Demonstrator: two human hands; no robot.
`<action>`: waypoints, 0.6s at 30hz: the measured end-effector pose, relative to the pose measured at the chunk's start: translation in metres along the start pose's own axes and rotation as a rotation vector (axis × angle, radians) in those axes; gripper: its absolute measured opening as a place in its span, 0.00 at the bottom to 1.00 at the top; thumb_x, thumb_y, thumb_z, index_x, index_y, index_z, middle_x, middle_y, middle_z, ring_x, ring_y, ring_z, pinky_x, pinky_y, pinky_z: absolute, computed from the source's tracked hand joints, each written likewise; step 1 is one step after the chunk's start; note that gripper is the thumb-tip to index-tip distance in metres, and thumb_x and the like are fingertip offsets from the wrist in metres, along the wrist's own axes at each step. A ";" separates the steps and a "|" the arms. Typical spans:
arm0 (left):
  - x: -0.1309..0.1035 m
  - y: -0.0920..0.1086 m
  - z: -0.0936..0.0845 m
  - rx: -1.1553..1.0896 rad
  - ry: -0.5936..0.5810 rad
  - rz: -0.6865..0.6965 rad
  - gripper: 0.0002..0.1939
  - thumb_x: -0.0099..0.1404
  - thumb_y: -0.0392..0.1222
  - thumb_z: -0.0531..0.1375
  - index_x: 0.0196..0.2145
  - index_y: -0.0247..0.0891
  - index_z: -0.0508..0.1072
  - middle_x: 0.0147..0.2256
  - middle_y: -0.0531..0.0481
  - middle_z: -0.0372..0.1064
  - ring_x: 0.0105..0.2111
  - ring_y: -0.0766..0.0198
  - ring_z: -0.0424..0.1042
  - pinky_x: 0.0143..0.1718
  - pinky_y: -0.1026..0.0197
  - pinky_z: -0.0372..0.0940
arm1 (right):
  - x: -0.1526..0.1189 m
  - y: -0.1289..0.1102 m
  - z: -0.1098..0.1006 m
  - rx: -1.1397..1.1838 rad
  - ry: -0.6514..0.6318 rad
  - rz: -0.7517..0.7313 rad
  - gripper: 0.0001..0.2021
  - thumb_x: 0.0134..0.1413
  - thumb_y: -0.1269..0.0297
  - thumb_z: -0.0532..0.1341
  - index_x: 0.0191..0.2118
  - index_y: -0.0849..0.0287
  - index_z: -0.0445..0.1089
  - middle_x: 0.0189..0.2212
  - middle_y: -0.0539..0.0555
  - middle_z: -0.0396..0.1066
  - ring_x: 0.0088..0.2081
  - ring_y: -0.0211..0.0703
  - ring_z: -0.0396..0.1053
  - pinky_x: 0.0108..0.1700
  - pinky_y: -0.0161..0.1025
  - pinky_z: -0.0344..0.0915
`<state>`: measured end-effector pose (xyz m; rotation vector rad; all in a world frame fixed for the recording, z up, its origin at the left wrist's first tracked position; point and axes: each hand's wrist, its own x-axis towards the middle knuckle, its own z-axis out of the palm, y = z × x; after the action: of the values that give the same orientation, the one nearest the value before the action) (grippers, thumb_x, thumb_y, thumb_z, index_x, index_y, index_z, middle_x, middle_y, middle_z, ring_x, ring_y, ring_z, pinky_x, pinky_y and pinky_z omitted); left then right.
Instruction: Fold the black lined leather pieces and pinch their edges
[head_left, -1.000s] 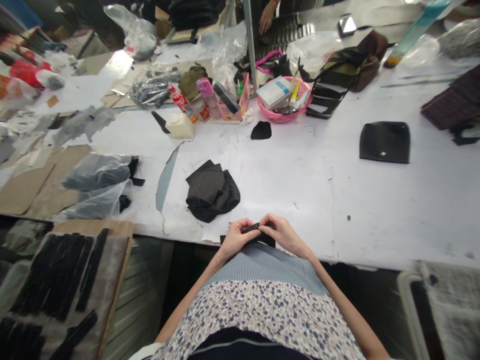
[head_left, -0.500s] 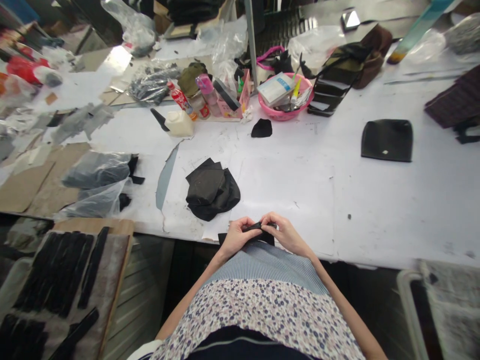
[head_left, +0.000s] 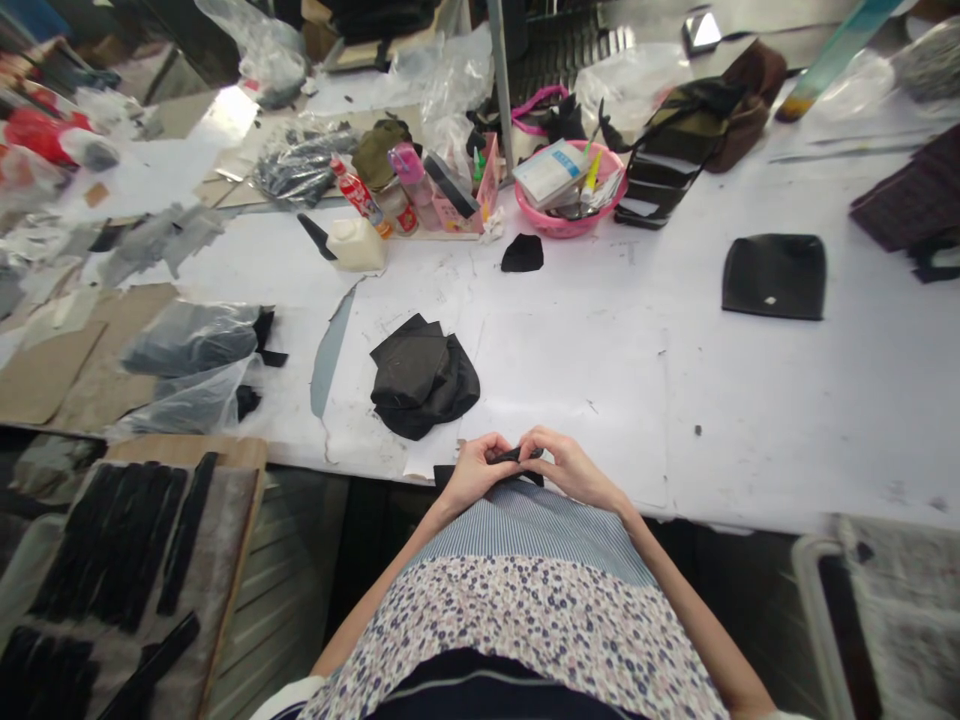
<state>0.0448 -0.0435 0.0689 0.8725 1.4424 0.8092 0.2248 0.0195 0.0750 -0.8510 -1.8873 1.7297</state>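
Observation:
Close to my body, at the table's front edge, a strip of black material is pinched in both hands. My left hand grips it with thumb and fingers from the left. From the right, my right hand pinches it, its fingertips almost meeting those of the left. Part of the strip sticks out to the left, behind my left wrist; the rest is hidden by my fingers. Just beyond my hands lies a loose pile of black fabric pieces.
A cream bottle, a pink basket of supplies and a black scrap are farther back. To the right lies a black panel. At left are plastic-wrapped pieces and a board bearing black strips.
My right hand has shifted slightly left, closer to my left fingertips, and less of the black strip shows beneath it. Both hands keep their hold; the table's things stay put.

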 end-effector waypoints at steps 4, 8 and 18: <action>0.000 -0.001 0.000 -0.035 -0.019 -0.032 0.17 0.50 0.49 0.69 0.28 0.34 0.69 0.22 0.55 0.65 0.21 0.71 0.61 0.24 0.67 0.54 | -0.001 0.004 0.002 0.072 0.042 -0.005 0.03 0.57 0.66 0.59 0.32 0.58 0.68 0.38 0.54 0.70 0.42 0.44 0.67 0.48 0.42 0.62; -0.001 0.003 0.001 -0.020 -0.018 -0.039 0.16 0.50 0.48 0.68 0.27 0.34 0.70 0.21 0.56 0.65 0.21 0.71 0.61 0.24 0.67 0.54 | -0.002 0.012 0.005 0.103 0.096 0.075 0.04 0.57 0.65 0.59 0.33 0.58 0.66 0.40 0.54 0.70 0.43 0.43 0.67 0.46 0.41 0.63; -0.001 0.004 0.002 -0.014 -0.031 -0.026 0.15 0.52 0.47 0.68 0.28 0.33 0.71 0.24 0.53 0.69 0.24 0.68 0.65 0.26 0.66 0.57 | 0.000 0.012 -0.001 0.031 0.042 0.104 0.03 0.55 0.66 0.60 0.32 0.59 0.68 0.31 0.51 0.71 0.36 0.41 0.67 0.42 0.39 0.63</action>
<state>0.0475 -0.0428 0.0725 0.8505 1.4167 0.7825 0.2274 0.0204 0.0633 -0.9821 -1.8132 1.7832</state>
